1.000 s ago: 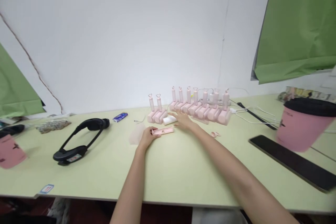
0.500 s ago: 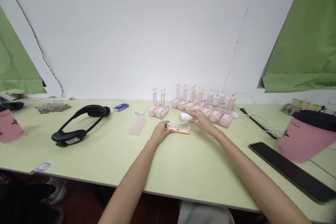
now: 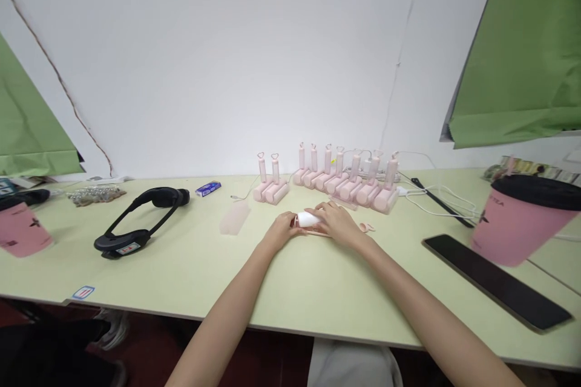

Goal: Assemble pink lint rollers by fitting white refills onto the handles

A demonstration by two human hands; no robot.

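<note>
On the table [image 3: 181, 278], hands [image 3: 338, 224] clasp pink holder [image 3: 315, 231] and white cylinder [image 3: 307, 219], their long axes left-to-right.

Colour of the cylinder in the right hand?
White; the cylinder shows best in the head view.

At the fingers [image 3: 320, 213]: white roller [image 3: 308, 220], one; pink tray [image 3: 316, 233], one. Pink cylinders lying down: nine, as two [image 3: 275, 192] in the left group and seven [image 3: 336, 185] in the right. Pink upright tubes: also nine, same split, two [image 3: 275, 168] and seven [image 3: 356, 168]. Pink cups: two, one left [image 3: 25, 231], one right [image 3: 512, 224]. One each on the tabletop [image 3: 181, 278]: black headset [image 3: 118, 240], black phone [image 3: 497, 281], blue packet [image 3: 208, 188], pale pink sheet [image 3: 235, 217], black strap [image 3: 447, 205]. Number labels: two, on headset [image 3: 128, 248] and tabletop edge [image 3: 84, 292]. Green curtains: two, left [image 3: 34, 121] and right [image 3: 526, 60]. White cables: several, tangled, no sure count.
</note>
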